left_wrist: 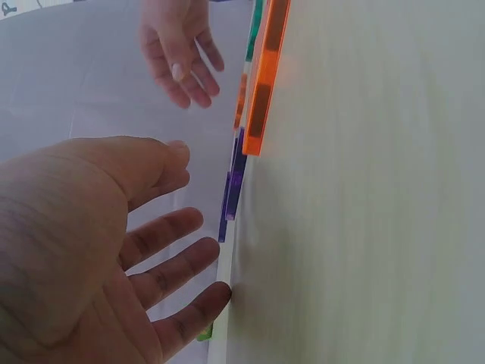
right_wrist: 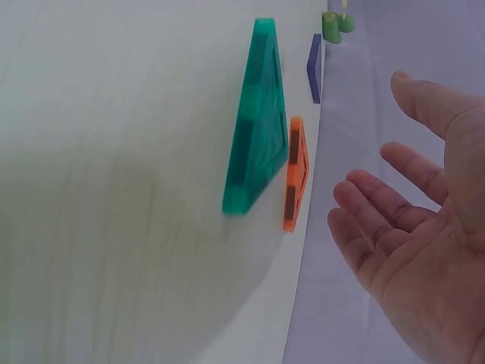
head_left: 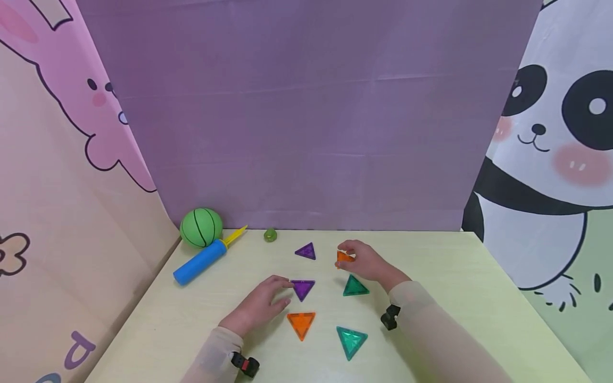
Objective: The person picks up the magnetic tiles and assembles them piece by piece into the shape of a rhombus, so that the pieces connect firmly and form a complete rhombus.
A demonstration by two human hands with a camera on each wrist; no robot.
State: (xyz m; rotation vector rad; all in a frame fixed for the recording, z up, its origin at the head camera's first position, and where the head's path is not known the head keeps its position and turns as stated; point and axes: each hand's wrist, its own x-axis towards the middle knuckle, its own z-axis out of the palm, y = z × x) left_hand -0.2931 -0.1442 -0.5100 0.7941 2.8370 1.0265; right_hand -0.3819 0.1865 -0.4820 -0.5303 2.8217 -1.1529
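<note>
My left hand (head_left: pixel 258 304), fingers spread, hovers at the left edge of the near purple triangle tile (head_left: pixel 303 289); the left wrist view shows this hand (left_wrist: pixel 151 258) holding nothing. Over the far orange triangle tile (head_left: pixel 343 257) is my right hand (head_left: pixel 366 260), partly hiding it. From the right wrist, the fingers (right_wrist: pixel 383 227) look loosely bent and apart from that orange tile (right_wrist: pixel 296 174). Another purple triangle (head_left: pixel 307 251) lies farther back. Closer to me are an orange triangle (head_left: pixel 301 324) and a green one (head_left: pixel 351 342). A second green triangle (head_left: pixel 355 286) lies below the right hand.
At the table's back left, a green ball (head_left: pixel 201 227) stands beside a blue pump (head_left: pixel 201 263) with a yellow tip. A small green object (head_left: pixel 270 235) sits at the back edge. Behind the table (head_left: pixel 431 266) hangs a purple cloth (head_left: pixel 306 117).
</note>
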